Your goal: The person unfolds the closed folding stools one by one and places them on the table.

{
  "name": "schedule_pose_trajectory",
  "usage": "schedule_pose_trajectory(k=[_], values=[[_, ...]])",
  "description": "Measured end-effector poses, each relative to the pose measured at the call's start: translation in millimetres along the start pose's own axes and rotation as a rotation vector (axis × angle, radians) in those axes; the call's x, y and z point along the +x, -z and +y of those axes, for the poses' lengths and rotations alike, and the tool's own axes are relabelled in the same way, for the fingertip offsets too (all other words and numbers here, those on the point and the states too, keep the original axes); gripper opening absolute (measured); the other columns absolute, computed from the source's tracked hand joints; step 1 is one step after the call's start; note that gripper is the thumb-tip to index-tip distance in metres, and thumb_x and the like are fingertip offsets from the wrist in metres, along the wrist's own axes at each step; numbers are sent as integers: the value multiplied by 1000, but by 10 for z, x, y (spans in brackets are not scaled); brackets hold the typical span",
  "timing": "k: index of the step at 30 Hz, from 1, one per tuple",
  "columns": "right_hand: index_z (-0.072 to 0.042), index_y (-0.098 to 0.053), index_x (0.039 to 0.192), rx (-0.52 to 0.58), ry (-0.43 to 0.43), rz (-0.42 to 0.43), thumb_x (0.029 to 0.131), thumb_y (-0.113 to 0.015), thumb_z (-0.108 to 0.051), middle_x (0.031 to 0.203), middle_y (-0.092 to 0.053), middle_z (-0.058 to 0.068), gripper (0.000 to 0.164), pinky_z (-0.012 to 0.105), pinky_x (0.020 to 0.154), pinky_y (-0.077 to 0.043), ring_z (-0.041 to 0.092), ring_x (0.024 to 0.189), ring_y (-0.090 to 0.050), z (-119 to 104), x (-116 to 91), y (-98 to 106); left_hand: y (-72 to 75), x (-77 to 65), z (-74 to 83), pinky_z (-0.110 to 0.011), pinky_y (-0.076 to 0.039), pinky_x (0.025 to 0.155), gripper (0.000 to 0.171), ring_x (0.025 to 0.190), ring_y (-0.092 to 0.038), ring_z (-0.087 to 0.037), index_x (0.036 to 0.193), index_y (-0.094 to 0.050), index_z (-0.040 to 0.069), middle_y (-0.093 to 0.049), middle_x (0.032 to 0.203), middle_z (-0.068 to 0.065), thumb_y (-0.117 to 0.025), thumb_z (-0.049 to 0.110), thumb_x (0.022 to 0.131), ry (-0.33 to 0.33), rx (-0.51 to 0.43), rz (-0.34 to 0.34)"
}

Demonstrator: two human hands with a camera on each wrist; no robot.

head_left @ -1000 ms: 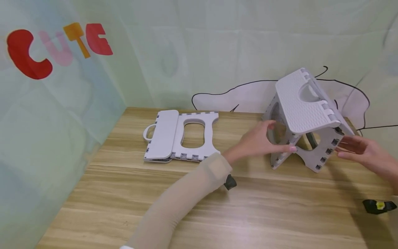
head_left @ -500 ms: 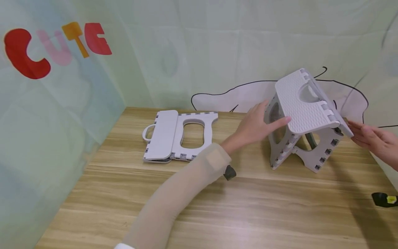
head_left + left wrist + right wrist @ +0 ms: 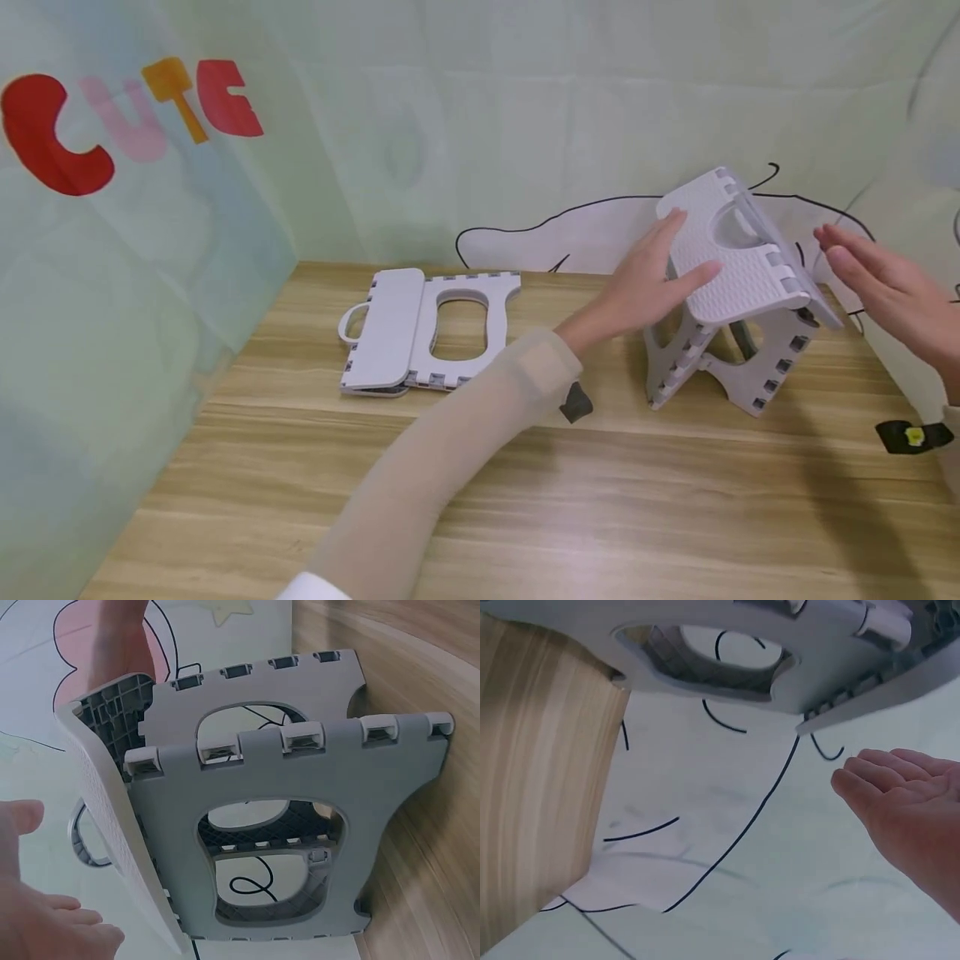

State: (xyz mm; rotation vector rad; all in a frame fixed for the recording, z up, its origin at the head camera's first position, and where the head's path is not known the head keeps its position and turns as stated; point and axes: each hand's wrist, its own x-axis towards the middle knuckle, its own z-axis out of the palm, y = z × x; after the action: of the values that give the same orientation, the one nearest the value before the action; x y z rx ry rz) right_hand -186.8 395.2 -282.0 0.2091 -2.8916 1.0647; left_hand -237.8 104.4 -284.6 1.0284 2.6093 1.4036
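Note:
A white-grey folding step stool [image 3: 738, 287] stands partly unfolded at the right of the table, its two seat panels sloping away from a raised ridge. In the head view, my left hand [image 3: 648, 279] overlaps the near-left edge of the textured seat panel, thumb and fingers spread. The left wrist view shows that hand [image 3: 56, 922] beside the seat panel [image 3: 124, 832] with a gap between. My right hand [image 3: 892, 292] is raised right of the stool, fingers extended. In the right wrist view, this hand [image 3: 900, 806] is apart from the seat's edge and holds nothing.
A second folding stool [image 3: 427, 329], folded flat with a carry loop at its left end, lies on the wooden table [image 3: 600, 517] at the back left. Behind the table hangs a printed cloth backdrop [image 3: 510, 125]. The table's right edge lies close to the upright stool.
My left hand rises from the stool's leg to beside its seat panel. My right hand moves from below the right panel's edge up to a spot beside it. The stool stays put.

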Motion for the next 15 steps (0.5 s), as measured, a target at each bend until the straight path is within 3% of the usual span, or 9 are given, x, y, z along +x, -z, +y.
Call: schedule_pose_trajectory(k=[4, 8, 10, 11, 13, 15], values=[[-13, -4, 161, 23, 92, -26, 109, -32, -30, 165, -2, 16, 61, 75, 107, 0, 44, 148, 1, -171, 119, -35, -76, 125, 71, -15, -5, 112, 83, 148, -5, -5, 160, -11, 10, -8, 166, 1, -50, 52, 101, 58, 63, -19], [-18, -7, 161, 49, 131, -47, 109, -32, -30, 165, -4, 16, 59, 77, 106, -4, 48, 147, -3, -268, 200, -73, -175, 250, 120, -20, -6, 116, 91, 148, 3, -7, 160, -1, 12, 1, 165, 5, -40, 66, 98, 139, 237, -67], [-22, -9, 161, 35, 129, -56, 109, -32, -31, 165, -8, 18, 58, 62, 113, -25, 49, 142, -22, -288, 226, -93, -230, 304, 131, -23, -8, 117, 94, 148, 6, -8, 160, 3, 14, 5, 165, 6, -35, 71, 96, 171, 313, -94], [-24, -9, 161, 30, 127, -59, 109, -31, -31, 164, -11, 19, 57, 52, 110, -36, 43, 138, -34, -290, 237, -101, -256, 328, 136, -25, -9, 118, 95, 148, 7, -8, 160, 4, 14, 6, 165, 5, -32, 73, 95, 179, 347, -104], [-23, -11, 161, 24, 131, -61, 109, -30, -30, 161, -18, 23, 56, 29, 91, -49, 26, 118, -54, -287, 253, -114, -304, 369, 143, -25, -10, 118, 96, 148, 9, -8, 160, 6, 15, 9, 165, 6, -29, 76, 94, 200, 381, -118], [-23, -14, 161, 22, 136, -53, 110, -28, -29, 158, -24, 26, 54, 14, 69, -45, 9, 95, -58, -279, 267, -119, -345, 400, 148, -25, -9, 118, 95, 148, 11, -7, 159, 7, 16, 12, 164, 7, -26, 77, 94, 216, 390, -125]])
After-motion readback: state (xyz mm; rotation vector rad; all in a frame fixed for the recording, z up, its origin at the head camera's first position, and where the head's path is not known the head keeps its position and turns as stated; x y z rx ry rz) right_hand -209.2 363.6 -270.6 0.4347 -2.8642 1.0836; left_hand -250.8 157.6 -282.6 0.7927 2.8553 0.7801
